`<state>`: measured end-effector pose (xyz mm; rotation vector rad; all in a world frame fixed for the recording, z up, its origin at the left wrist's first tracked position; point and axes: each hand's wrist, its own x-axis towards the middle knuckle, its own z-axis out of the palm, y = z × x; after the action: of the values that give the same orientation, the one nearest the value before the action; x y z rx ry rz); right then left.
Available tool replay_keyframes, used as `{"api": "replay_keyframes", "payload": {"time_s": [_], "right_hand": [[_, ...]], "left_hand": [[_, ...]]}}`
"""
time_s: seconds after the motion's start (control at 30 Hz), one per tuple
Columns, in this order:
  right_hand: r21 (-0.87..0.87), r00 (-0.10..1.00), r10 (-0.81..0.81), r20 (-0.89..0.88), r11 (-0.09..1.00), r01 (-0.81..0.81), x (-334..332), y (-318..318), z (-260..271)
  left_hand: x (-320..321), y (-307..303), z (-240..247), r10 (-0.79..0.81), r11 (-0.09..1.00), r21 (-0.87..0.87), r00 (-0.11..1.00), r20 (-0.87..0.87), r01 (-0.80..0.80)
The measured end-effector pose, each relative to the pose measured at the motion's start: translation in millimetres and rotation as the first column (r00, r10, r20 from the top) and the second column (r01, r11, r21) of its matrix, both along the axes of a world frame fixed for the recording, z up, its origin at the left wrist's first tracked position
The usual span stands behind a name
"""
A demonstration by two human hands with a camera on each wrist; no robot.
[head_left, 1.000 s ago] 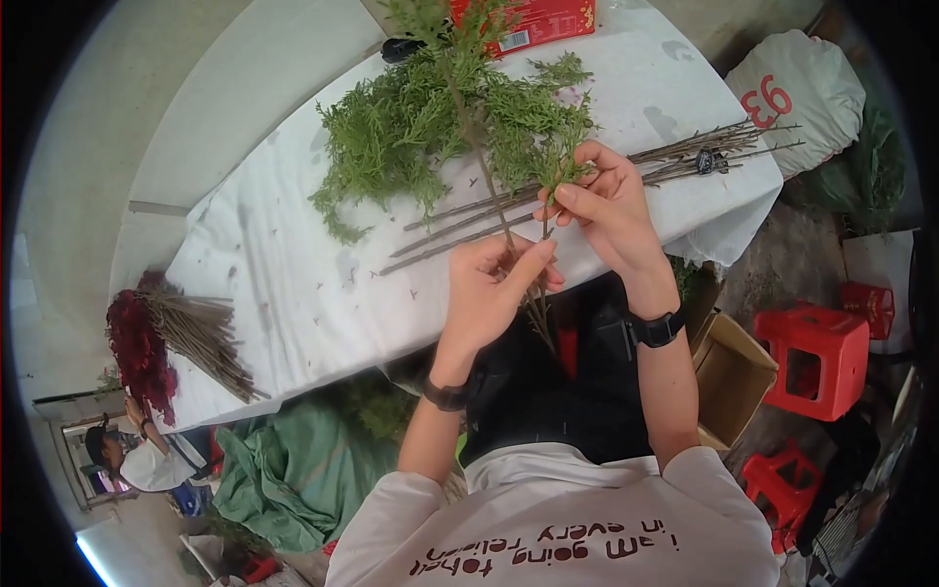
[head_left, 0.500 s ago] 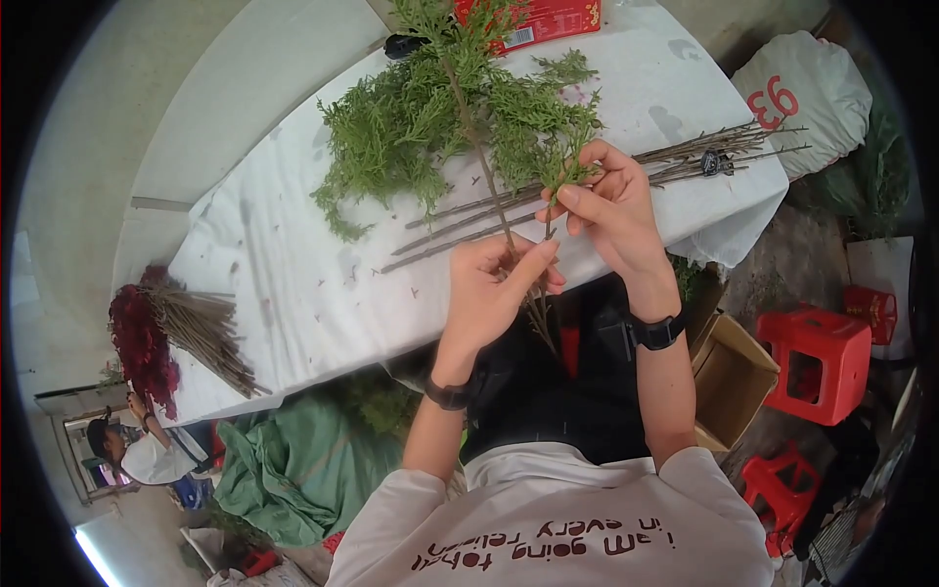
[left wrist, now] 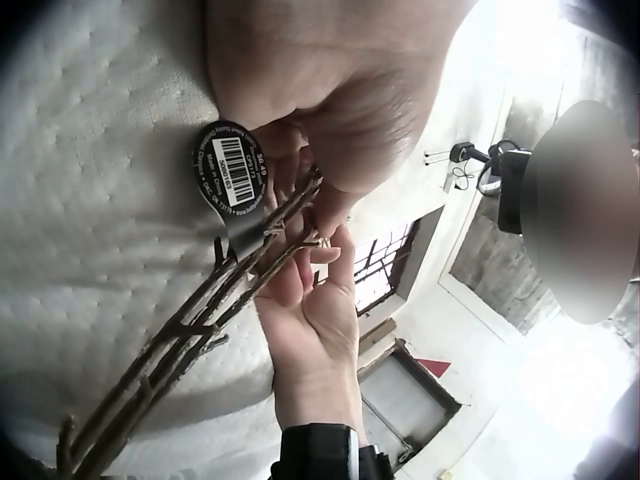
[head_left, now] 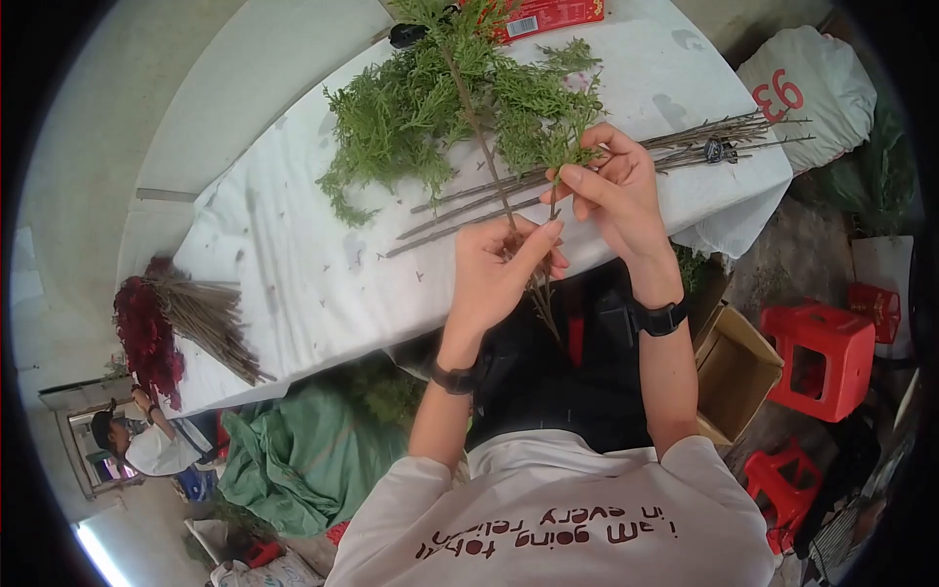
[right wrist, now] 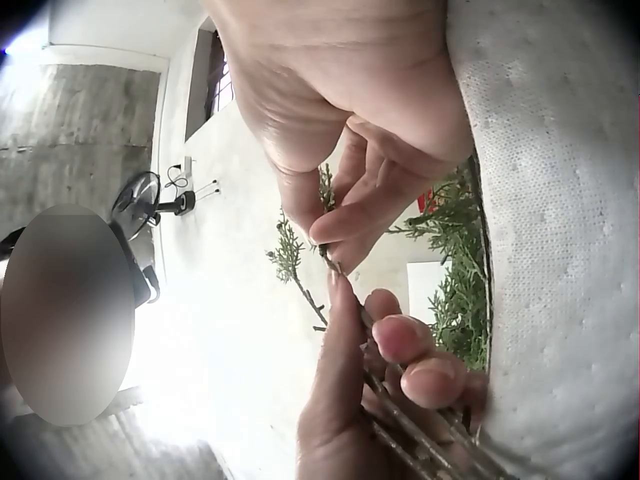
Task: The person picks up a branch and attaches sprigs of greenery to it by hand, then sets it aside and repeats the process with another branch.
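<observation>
My left hand [head_left: 494, 274] grips several thin brown stems [left wrist: 150, 365], whose bare lower ends point down toward my lap. One long stem [head_left: 476, 127] runs up from this grip to green, cypress-like foliage over the table. Just above it, my right hand [head_left: 626, 201] pinches a short green sprig [head_left: 562, 157] between thumb and fingers, low on its stalk. In the right wrist view, the left thumb and the right fingertips nearly meet on that stalk, with another small sprig [right wrist: 287, 250] beside them. A black barcode tag [left wrist: 232, 180] hangs at the stems in the left wrist view.
On the white-covered table [head_left: 293, 303] lie heaped green foliage [head_left: 391, 117], bare stems [head_left: 724, 137] and a dark red bunch [head_left: 147, 338]. A red box [head_left: 548, 18] sits at the far edge. Around the floor are a cardboard box [head_left: 738, 377], red stools [head_left: 822, 342] and green sacking [head_left: 293, 460].
The head view has shifted slightly. Both hands keep nearly the same pose, the left on the stems and the right on the sprig.
</observation>
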<state>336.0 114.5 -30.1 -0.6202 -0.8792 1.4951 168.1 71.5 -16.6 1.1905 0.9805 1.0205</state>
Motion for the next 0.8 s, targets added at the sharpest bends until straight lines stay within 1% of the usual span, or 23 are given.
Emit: {"api": "replay_keyframes", "payload": {"time_s": [0.33, 0.47, 0.57, 0.6, 0.7, 0.8], "right_hand": [[0.019, 0.999, -0.028, 0.028, 0.999, 0.027, -1.5, -0.3, 3.9], [0.065, 0.994, -0.062, 0.095, 0.996, 0.056, 0.0, 2.4, 0.2], [0.094, 0.983, -0.040, 0.180, 0.995, 0.023, 2.9, 2.8, 4.3], [0.103, 0.982, -0.036, 0.186, 0.995, 0.016, 4.6, 2.7, 5.1], [0.118, 0.964, -0.021, 0.267, 0.993, -0.011, 9.0, 1.7, 9.9], [0.146, 0.944, -0.014, 0.329, 0.989, -0.036, 7.5, -0.3, 20.6]], "left_hand": [[0.0, 0.3, -0.6, 0.011, 1.000, 0.016, 1.000, -0.015, -0.011], [0.2, 1.4, 1.3, 0.008, 1.000, 0.009, 0.999, -0.032, -0.008], [-3.1, 0.4, 0.3, -0.024, 1.000, 0.008, 0.999, -0.045, 0.025], [-3.8, 0.5, 0.2, -0.018, 1.000, 0.018, 0.999, -0.039, 0.018], [-5.7, 0.4, 0.6, -0.067, 0.995, 0.067, 0.995, -0.067, 0.072], [-7.5, 1.2, -0.8, -0.087, 0.992, 0.088, 0.996, -0.032, 0.089]]}}
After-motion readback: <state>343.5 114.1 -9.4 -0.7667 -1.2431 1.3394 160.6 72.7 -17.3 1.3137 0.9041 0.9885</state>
